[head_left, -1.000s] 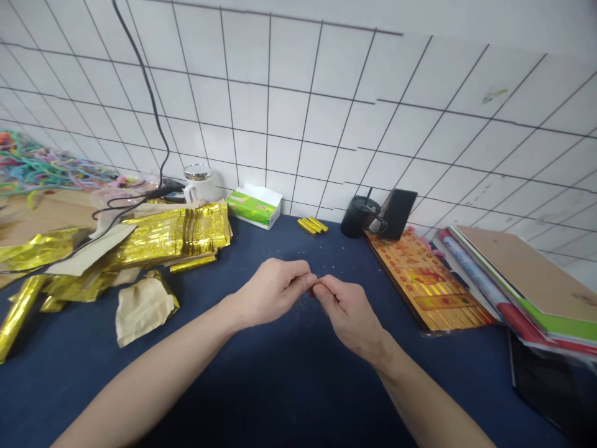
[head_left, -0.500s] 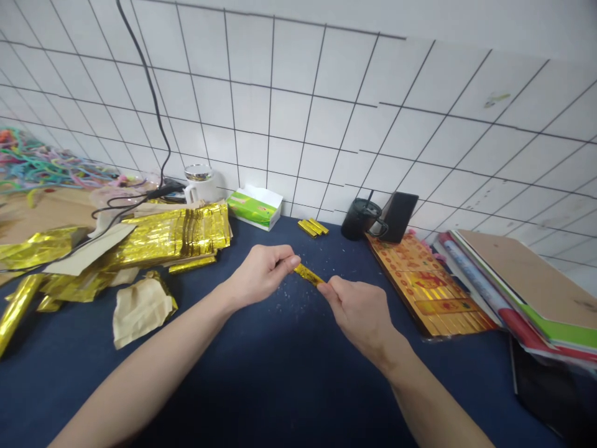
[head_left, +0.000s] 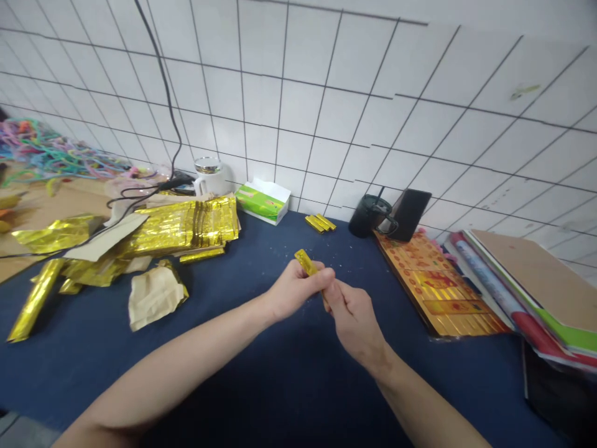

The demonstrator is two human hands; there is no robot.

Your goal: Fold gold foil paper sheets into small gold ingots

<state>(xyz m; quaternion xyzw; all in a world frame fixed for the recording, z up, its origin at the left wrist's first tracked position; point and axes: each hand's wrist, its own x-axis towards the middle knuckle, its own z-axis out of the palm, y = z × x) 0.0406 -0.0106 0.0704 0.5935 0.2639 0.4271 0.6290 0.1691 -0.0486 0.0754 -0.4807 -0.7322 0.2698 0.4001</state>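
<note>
A narrow folded strip of gold foil paper (head_left: 305, 261) is pinched between my two hands above the blue table. My left hand (head_left: 295, 290) grips it along its middle, with the thumb laid across, and the far end sticks out past the fingers. Touching that thumb, my right hand (head_left: 351, 314) is closed round the near end, which its fingers mostly hide. Farther back, near the wall, a few small folded gold strips (head_left: 320, 223) lie side by side on the table.
Left are stacked gold foil sheets (head_left: 186, 224), a crumpled paper piece (head_left: 156, 297) and a gold roll (head_left: 35, 302). A tissue pack (head_left: 263, 200), white mug (head_left: 209, 180), black cup (head_left: 366, 218) and phone (head_left: 410, 214) line the wall. Orange printed packets (head_left: 438, 280) and folders (head_left: 527, 274) stand right.
My left hand has slid along the gold strip toward my right hand, so the two now touch. The strip's far end has come free of my left fingers. The view has shifted slightly left.
</note>
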